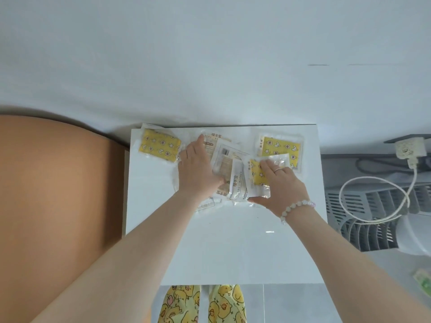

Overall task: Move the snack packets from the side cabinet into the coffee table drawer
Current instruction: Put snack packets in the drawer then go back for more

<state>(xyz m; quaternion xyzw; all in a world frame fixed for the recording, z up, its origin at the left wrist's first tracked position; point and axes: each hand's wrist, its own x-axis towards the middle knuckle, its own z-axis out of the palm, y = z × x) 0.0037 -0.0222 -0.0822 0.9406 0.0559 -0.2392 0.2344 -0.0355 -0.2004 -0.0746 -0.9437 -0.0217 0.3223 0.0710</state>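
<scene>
Several snack packets lie scattered on the white side cabinet top (224, 248). A yellow star-print packet (159, 145) sits at the back left and another yellow packet (279, 145) at the back right. White and clear packets (229, 169) are piled in the middle. My left hand (198, 171) lies flat on the left of that pile, fingers straight. My right hand (283, 185) holds a third yellow packet (256, 173), fingers over its far part and thumb at its near edge. No coffee table drawer is in view.
A tan rounded seat (53, 194) is on the left of the cabinet. On the right stand a grey slatted appliance (363, 213) with a white cable (349, 183) and a wall plug (407, 148). A white wall (210, 54) is behind.
</scene>
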